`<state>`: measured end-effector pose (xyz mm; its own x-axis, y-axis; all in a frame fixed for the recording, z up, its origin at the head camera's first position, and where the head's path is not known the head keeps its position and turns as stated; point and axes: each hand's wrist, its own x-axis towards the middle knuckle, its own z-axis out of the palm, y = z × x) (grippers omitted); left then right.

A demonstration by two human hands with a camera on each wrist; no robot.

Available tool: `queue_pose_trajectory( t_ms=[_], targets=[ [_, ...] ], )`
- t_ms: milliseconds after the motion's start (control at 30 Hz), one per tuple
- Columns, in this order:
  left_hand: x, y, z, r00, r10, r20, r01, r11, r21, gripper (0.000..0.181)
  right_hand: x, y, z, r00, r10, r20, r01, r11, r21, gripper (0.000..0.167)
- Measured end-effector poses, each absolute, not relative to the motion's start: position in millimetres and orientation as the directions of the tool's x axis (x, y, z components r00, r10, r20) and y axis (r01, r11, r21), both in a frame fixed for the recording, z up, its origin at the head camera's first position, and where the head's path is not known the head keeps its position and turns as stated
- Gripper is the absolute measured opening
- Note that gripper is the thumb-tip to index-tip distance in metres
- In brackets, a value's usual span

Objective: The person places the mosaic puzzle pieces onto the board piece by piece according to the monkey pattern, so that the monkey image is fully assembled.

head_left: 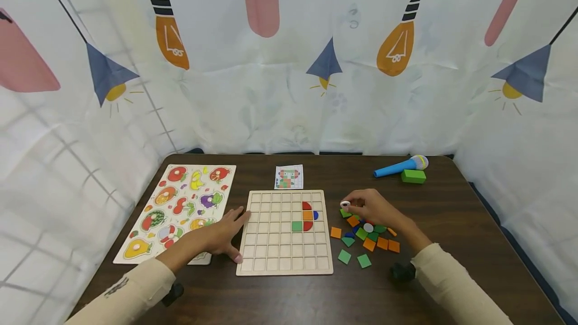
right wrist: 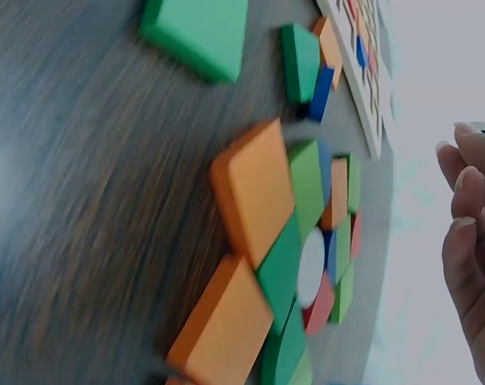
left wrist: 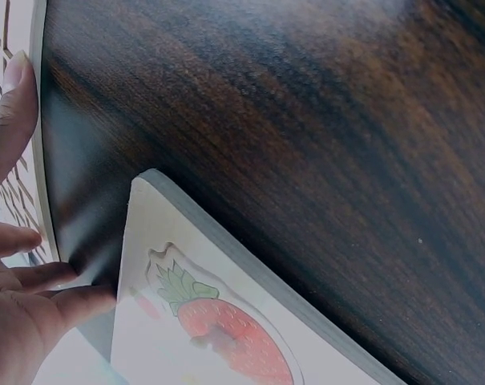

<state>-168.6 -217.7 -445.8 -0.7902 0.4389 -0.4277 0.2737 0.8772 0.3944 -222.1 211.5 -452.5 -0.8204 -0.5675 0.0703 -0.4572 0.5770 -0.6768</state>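
Observation:
My right hand (head_left: pixel 370 208) pinches a small white round piece with a dark dot (head_left: pixel 345 204) over the far end of a pile of coloured pieces (head_left: pixel 362 233). At the left edge of the wooden grid board (head_left: pixel 266 237) rests my left hand (head_left: pixel 226 234), thumb and fingers spread along the rim. On the board's right part lie an orange square (head_left: pixel 307 215), a green square (head_left: pixel 296 226), a blue half-round (head_left: pixel 315 215) and two red pieces (head_left: pixel 308 226). The right wrist view shows orange, green, blue and red blocks and a white disc (right wrist: pixel 311 267).
Left of the grid board lies a fruit puzzle board (head_left: pixel 185 192), close to my left hand. Behind the grid board is a small printed card (head_left: pixel 289 177). A blue toy microphone (head_left: pixel 397 167) and a green block (head_left: pixel 413 176) sit at the table's back right.

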Motion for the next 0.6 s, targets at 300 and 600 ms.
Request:
queue_pose_trajectory(
  t_ms=[300, 600],
  targets=[
    [-168, -217, -445, -0.791, 0.433, -0.432, 0.272, 0.881, 0.387, 0.115, -226, 175, -454, -0.788, -0.615, -0.008, -0.416, 0.543, -0.729, 0.027],
    [-166, -218, -444, -0.790, 0.433, -0.434, 0.270, 0.882, 0.387, 0.115, -234, 139, -470, -0.733, -0.680, -0.007, -0.465, 0.510, -0.724, 0.028]
  ],
)
